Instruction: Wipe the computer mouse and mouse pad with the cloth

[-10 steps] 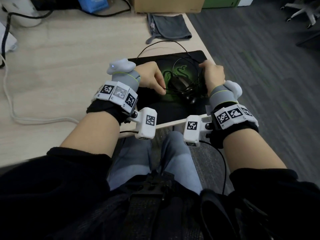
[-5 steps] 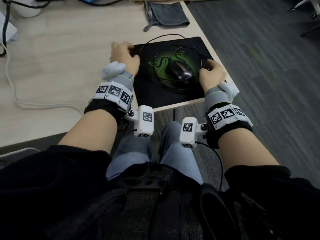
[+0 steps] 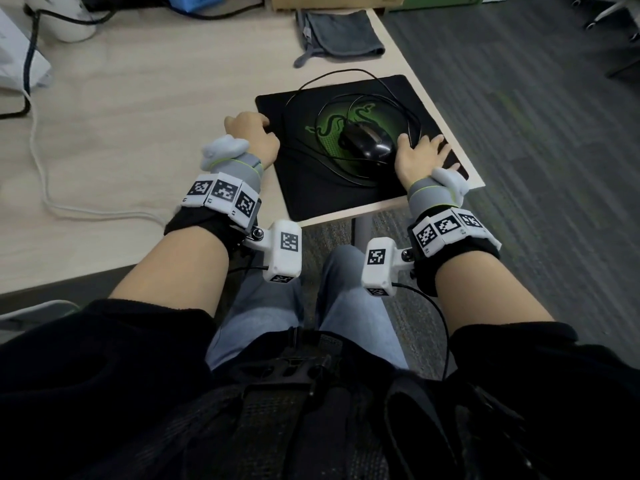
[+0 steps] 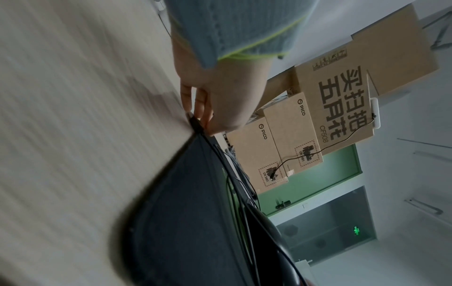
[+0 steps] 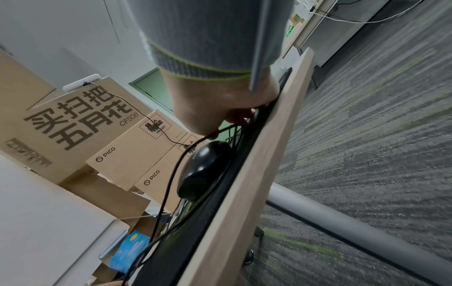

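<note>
Left hand (image 3: 251,135) pinches the pad's (image 3: 311,188) far-left corner; our right hand (image 3: 420,155) lies flat with straight fingers on its right edge, just right of the mouse (image 3: 369,143). We judge no wiping begun: the cloth (image 3: 341,32) lies untouched at the desk's (image 3: 138,109) far edge, well beyond both hands, so mouse and pad remain.

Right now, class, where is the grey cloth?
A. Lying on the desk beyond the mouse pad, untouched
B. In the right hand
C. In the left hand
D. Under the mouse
A: the grey cloth lies on the desk beyond the mouse pad, while the left hand and right hand are both at the pad's edges.
</note>
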Available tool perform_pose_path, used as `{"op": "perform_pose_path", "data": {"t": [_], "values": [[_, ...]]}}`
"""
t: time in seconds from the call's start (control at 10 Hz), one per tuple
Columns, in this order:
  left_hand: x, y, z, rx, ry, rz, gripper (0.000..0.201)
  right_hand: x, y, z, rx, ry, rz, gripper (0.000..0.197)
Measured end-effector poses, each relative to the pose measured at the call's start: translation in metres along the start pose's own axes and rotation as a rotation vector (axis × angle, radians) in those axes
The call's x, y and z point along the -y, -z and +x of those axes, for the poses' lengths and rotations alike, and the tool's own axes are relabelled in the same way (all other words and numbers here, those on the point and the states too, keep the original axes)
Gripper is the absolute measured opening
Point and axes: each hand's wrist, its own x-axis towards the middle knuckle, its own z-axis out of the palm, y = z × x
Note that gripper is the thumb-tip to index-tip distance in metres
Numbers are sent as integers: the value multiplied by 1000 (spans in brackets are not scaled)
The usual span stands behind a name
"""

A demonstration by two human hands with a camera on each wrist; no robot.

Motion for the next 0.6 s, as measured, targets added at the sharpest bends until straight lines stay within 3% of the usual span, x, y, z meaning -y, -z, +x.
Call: {"op": "perform_pose_path", "data": {"t": [0.2,0.4,0.6], "values": [[-1,0,-3,1,-6,-46,38,0,2,6,4,-21,-20,60],[0,7,-6,28,22,-57,43,15,0,4,-82,-15,86,65],[-4,19,-2,30,-28,-109,44,45,1,0,-36,172,44,60]]}}
